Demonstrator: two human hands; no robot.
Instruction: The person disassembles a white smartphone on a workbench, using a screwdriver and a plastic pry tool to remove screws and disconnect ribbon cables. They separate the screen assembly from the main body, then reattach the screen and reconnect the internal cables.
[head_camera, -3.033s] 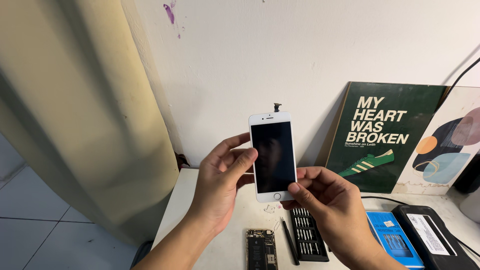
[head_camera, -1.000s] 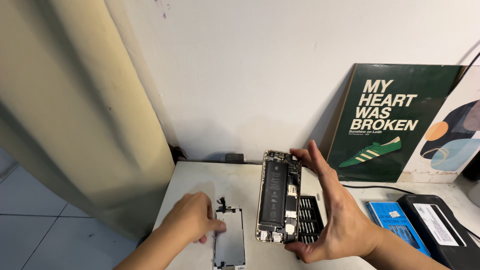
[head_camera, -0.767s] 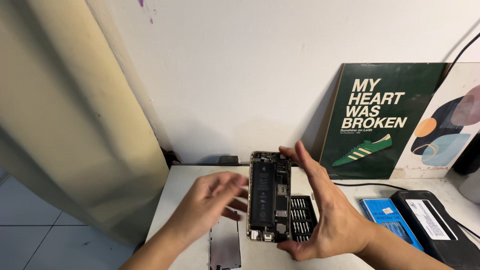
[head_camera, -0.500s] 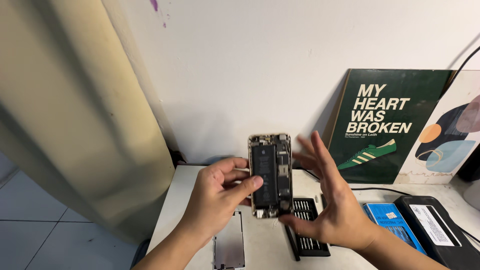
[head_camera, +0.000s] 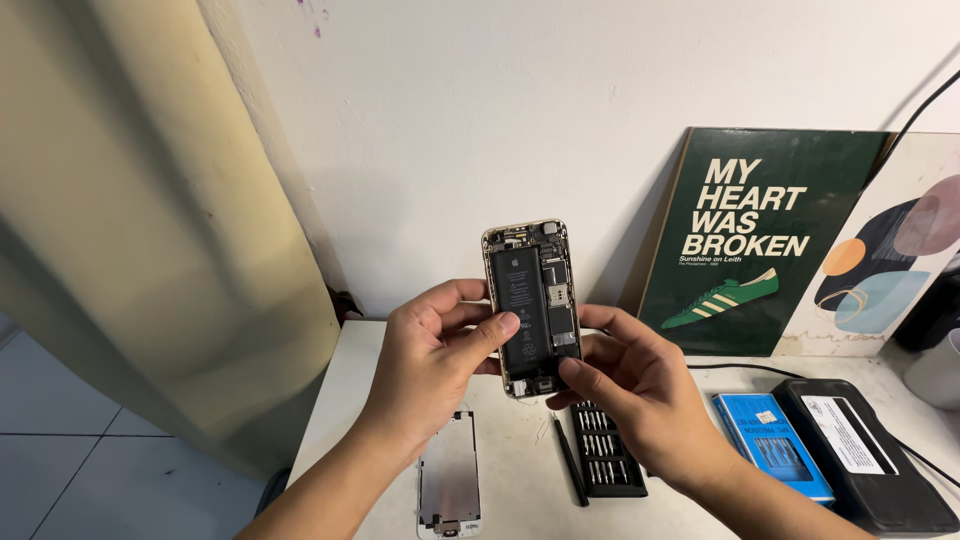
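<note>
Hands both up off the surface (head_camera: 520, 470): left hand (head_camera: 430, 365) and right hand (head_camera: 640, 395) pinch the opened phone body (head_camera: 532, 295) by its edges, fingers closed on the frame, so its insides face the camera. Detached screen (head_camera: 450, 485) lies near-left; bit set (head_camera: 605, 460) just right of it.

A white wall (head_camera: 480, 120) stands at the far side. A beige curtain (head_camera: 130, 220) hangs left. The white table (head_camera: 345, 390) meets the wall; grey tiled floor (head_camera: 80, 470) lies lower left.
</note>
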